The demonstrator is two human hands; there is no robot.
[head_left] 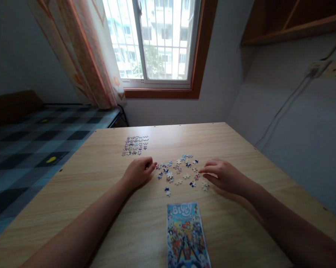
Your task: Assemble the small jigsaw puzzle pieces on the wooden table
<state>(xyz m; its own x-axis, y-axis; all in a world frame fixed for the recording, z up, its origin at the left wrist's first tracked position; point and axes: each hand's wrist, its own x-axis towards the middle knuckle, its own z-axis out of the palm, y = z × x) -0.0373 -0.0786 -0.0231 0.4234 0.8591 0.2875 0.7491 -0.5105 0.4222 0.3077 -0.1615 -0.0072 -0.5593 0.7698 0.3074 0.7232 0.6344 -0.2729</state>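
table (134,230) | puzzle pieces (169,174): long axes mixed | left fingers (151,167) curled, grip unclear | right fingers (209,169) parted

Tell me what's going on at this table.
A person has both hands at a scatter of loose puzzle pieces on a wooden table. The left hand is curled at the scatter's left edge; the right hand, fingers extended, is at its right edge. Whether the left holds a piece is unclear. Farther back, to the left, rows of pieces are laid out. A Bluey-printed item lies nearest.
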